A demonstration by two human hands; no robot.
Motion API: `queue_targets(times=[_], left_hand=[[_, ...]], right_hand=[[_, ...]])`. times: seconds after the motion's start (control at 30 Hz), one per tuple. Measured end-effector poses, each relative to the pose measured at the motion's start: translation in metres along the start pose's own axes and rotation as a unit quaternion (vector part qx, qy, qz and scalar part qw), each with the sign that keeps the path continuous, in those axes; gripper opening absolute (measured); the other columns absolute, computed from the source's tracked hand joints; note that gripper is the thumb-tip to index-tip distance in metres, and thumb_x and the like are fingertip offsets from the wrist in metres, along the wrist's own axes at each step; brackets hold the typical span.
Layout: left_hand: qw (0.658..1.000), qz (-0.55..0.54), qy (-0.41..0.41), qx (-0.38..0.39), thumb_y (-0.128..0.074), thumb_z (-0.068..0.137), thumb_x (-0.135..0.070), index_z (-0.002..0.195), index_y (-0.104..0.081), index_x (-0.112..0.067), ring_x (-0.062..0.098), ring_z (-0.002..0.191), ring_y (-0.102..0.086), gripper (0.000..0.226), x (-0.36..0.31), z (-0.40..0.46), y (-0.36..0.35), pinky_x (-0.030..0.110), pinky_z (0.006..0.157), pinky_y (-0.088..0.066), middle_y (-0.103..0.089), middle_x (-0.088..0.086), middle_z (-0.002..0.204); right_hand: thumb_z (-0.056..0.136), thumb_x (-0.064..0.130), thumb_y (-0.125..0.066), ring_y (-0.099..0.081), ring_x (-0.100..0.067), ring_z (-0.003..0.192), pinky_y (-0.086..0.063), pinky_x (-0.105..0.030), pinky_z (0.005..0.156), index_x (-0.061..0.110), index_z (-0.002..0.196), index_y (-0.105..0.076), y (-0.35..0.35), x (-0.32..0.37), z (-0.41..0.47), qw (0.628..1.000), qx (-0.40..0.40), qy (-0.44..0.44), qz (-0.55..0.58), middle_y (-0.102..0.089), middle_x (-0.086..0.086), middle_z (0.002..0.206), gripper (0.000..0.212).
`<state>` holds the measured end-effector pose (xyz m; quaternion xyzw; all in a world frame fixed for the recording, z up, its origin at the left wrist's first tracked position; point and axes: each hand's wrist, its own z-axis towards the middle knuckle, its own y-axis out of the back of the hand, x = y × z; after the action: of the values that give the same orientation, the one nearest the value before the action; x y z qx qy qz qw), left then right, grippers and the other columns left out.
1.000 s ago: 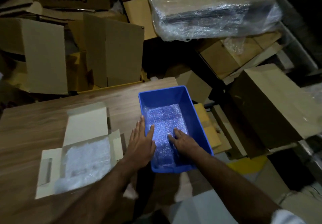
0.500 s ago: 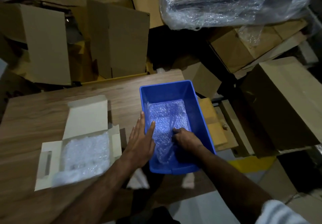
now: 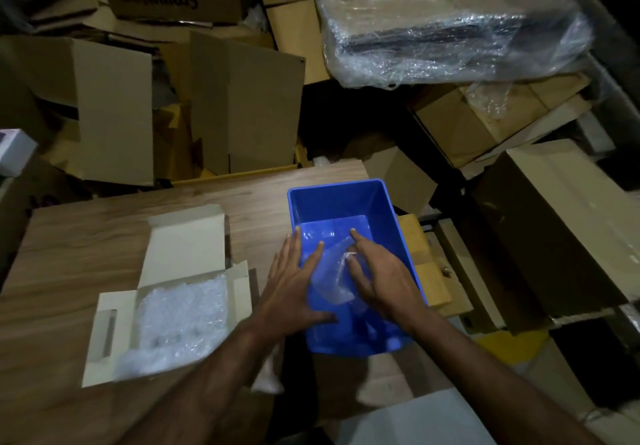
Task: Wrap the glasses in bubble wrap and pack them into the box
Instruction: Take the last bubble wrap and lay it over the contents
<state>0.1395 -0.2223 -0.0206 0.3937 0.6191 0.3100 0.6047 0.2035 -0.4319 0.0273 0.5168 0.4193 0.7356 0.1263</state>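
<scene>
Where bin (image 3: 398,233) meets table edge, both hands (image 3: 294,288) inside.

— What is the person wearing on the arms?
— Nothing that shows: both forearms are bare up to the frame's edge.
— And the left hand (image 3: 297,288) and right hand (image 3: 382,280)?
— Bare as well, ungloved, short nails.

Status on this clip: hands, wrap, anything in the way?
Left hand flat on blue bin rim, fingers straight. Right hand inside bin, pinching bubble wrap. White box open on table, already lined. Nothing in the way.
</scene>
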Motion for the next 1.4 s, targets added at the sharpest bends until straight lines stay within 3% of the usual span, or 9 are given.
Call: queue_targets(times=[0.2,0.47,0.73,0.8,0.93,0.97,1.07,1.23,1.4], left_hand=[[0.974,-0.183,0.001,-0.13,-0.06,0.077,-0.077,0.145,-0.046,-0.037,0.015,0.154,-0.019,0.08,-0.007,-0.009,0.056,0.04,0.125,-0.022,-0.023,-0.003,0.165],[0.942,-0.248,-0.051,-0.222,-0.059,0.083,0.024,0.125,-0.071,-0.018,0.017,0.121,-0.065,0.06,0.038,-0.101,0.148,0.039,0.101,-0.053,-0.071,-0.007,0.126],[0.856,-0.413,0.104,-0.292,-0.052,0.099,0.008,0.099,-0.072,-0.001,0.022,0.074,-0.072,0.022,0.074,-0.141,0.168,0.028,0.064,-0.058,-0.074,0.01,0.079],[0.811,-0.459,0.185,-0.312,-0.051,0.102,-0.002,0.098,-0.072,-0.004,0.019,0.055,-0.065,0.021,0.079,-0.141,0.167,0.025,0.049,-0.051,-0.067,0.007,0.062],[0.74,-0.509,0.311,-0.311,-0.06,0.1,-0.035,0.094,-0.075,-0.008,0.02,0.054,-0.057,0.032,0.098,-0.146,0.156,0.029,0.056,-0.045,-0.06,0.007,0.06],[0.717,-0.527,0.334,-0.311,-0.061,0.099,-0.039,0.092,-0.076,-0.009,0.026,0.062,-0.058,0.035,0.104,-0.147,0.153,0.034,0.062,-0.047,-0.063,0.013,0.067],[0.674,-0.553,0.372,-0.32,-0.064,0.098,-0.042,0.081,-0.075,-0.008,0.031,0.071,-0.056,0.039,0.119,-0.152,0.144,0.039,0.067,-0.046,-0.064,0.018,0.071],[0.66,-0.562,0.406,-0.289,-0.063,0.096,-0.049,0.092,-0.078,-0.006,0.037,0.083,-0.064,0.046,0.136,-0.164,0.135,0.058,0.081,-0.054,-0.067,0.037,0.103],[0.718,-0.515,0.386,-0.265,-0.06,0.101,-0.031,0.114,-0.07,-0.006,0.027,0.084,-0.067,0.029,0.142,-0.176,0.145,0.033,0.072,-0.053,-0.074,0.012,0.089]], right_hand=[[0.104,0.034,-0.05,-0.057,-0.01,0.123,-0.046,-0.018,0.097,0.017,0.124,-0.059,0.016,0.049,0.004,0.985,-0.011,0.158,-0.065,-0.047,-0.003,0.155,0.028],[0.101,0.038,-0.047,-0.059,-0.01,0.109,-0.048,-0.024,0.072,0.02,0.111,-0.061,-0.008,0.123,0.018,0.937,0.017,0.312,-0.155,-0.059,0.0,0.144,0.025],[0.1,0.032,-0.061,-0.062,-0.004,0.057,-0.044,-0.02,0.052,0.017,0.1,-0.061,-0.052,0.199,0.043,0.96,0.1,0.098,0.241,-0.067,0.012,0.068,0.016],[0.093,0.037,-0.069,-0.071,-0.008,0.069,-0.053,-0.025,0.062,0.011,0.105,-0.065,-0.071,0.208,0.05,0.906,0.148,-0.071,0.391,-0.076,0.0,0.084,0.029],[0.099,0.059,-0.053,-0.053,-0.038,0.135,-0.034,-0.056,0.117,0.006,0.14,-0.057,-0.109,0.204,0.039,0.551,0.254,-0.308,0.733,-0.056,-0.025,0.143,0.067],[0.096,0.061,-0.055,-0.055,-0.039,0.132,-0.034,-0.055,0.116,0.005,0.14,-0.057,-0.118,0.2,0.033,0.535,0.239,-0.323,0.743,-0.055,-0.027,0.143,0.071],[0.079,0.056,-0.081,-0.064,-0.029,0.092,-0.048,-0.042,0.087,0.007,0.134,-0.054,-0.141,0.199,0.018,0.702,0.206,-0.304,0.61,-0.064,-0.026,0.129,0.078],[0.081,0.016,-0.085,-0.075,-0.023,0.095,-0.063,-0.037,0.075,0.02,0.137,-0.047,-0.153,0.206,0.016,0.78,0.134,-0.299,0.534,-0.07,-0.007,0.118,0.067],[0.089,0.014,-0.076,-0.069,-0.013,0.105,-0.056,-0.017,0.062,0.033,0.149,-0.034,-0.155,0.203,0.017,0.841,0.061,-0.27,0.464,-0.055,0.008,0.13,0.075]])
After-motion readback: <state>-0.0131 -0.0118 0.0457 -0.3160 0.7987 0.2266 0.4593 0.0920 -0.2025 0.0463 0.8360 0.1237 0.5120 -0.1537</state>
